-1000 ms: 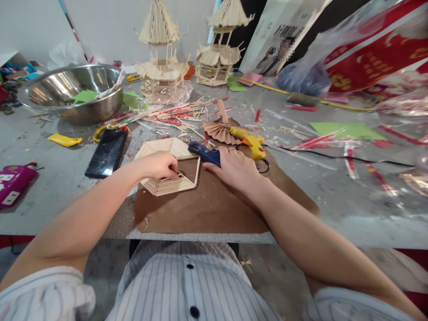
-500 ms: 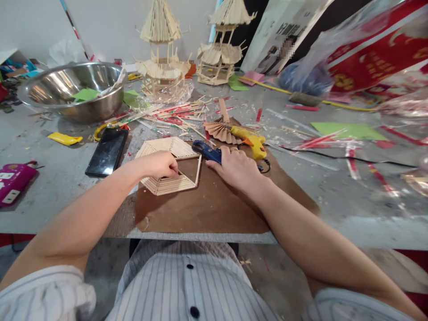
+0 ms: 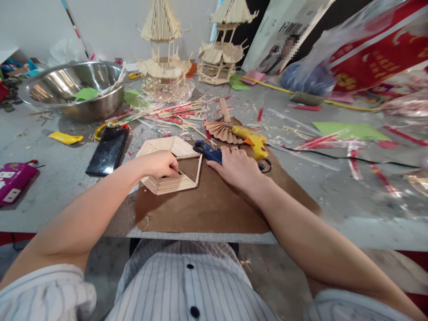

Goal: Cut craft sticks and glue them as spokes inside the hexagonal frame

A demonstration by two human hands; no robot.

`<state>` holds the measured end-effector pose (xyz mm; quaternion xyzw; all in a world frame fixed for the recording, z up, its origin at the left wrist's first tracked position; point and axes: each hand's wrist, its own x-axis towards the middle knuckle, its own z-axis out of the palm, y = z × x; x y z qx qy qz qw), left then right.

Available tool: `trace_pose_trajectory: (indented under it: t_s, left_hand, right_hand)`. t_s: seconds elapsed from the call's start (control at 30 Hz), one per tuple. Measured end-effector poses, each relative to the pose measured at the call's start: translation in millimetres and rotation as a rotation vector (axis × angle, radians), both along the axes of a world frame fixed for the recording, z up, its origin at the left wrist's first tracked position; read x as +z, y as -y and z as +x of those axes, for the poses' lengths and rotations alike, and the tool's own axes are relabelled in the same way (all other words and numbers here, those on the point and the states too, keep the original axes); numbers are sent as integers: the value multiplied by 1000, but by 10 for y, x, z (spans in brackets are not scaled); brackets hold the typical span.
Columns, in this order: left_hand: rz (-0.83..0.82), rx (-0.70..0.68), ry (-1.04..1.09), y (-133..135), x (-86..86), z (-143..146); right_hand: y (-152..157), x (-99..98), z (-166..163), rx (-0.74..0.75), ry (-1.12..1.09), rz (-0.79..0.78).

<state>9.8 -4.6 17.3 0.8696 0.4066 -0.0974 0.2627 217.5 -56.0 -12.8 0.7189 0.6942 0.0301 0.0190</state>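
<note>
A hexagonal frame of wooden sticks lies on a brown paper sheet at the table's front. My left hand rests on the frame's near side, its fingers pinched together on the sticks. My right hand lies to the right of the frame, closed around the handle of a blue tool whose tip points left at the frame's right corner. A yellow glue gun lies just behind that hand.
A black phone lies left of the frame, a steel bowl behind it. Two stick pagoda models stand at the back. Loose sticks, a folded paper fan, green paper, plastic wrap and a black cable litter the right.
My right hand with the blue tool has shifted slightly right and back from the frame. My left hand stays on the frame.
</note>
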Motion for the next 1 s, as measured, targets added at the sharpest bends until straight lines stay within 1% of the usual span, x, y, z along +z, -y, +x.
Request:
trace_pose_trajectory:
  t_s: [0.1, 0.47, 0.63, 0.77, 0.83, 0.9, 0.97, 1.0]
  left_hand:
    - [-13, 12, -2, -3, -2, -2]
    - [-27, -12, -31, -21, 1, -7]
    - [-31, -21, -18, -23, -17, -8]
    - [-23, -24, -21, -27, -30, -8]
    - [-20, -28, -22, -27, -32, -7]
    - [-19, -33, -25, -27, -34, -5]
    - [-11, -36, -29, -31, -37, -6]
    - [-6, -37, -30, -35, -38, -8]
  right_hand:
    - [-2, -5, -2, -7, 3, -18]
    - [11, 3, -21, -30, -21, -27]
    - [4, -9, -8, 16, -40, 4]
    - [-20, 89, 53, 75, -116, 54]
    - [-56, 157, 149, 24, -175, 135]
    - [-117, 199, 300, -76, -207, 257]
    - [-197, 198, 485, -182, -202, 350]
    - [-242, 182, 578, -236, -203, 366]
